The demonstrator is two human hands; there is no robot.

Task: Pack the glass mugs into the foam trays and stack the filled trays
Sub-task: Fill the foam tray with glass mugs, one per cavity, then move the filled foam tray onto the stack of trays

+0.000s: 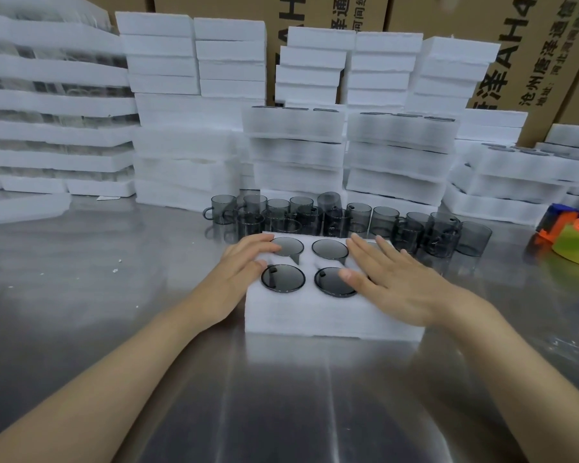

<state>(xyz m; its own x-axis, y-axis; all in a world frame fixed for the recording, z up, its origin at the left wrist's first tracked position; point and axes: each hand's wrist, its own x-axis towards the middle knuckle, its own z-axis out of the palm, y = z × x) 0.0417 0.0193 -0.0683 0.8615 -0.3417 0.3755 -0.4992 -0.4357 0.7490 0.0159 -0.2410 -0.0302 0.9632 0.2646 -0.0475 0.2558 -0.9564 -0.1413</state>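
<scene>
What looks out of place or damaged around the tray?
No damage shows. White foam crumbs lie scattered on the steel table left of the foam tray; one loose mug behind it sits raised on its neighbours.

— Where are the hands?
— The left hand [244, 262] and right hand [391, 279] lie flat on the foam tray [331, 312] on the worktop [114, 262], fingers straight.
— The glass?
— Seated mugs [283, 278] fill the tray's round holes. Loose mugs [358, 217] stand just behind it, in front of the stacked trays [398, 155].
</scene>
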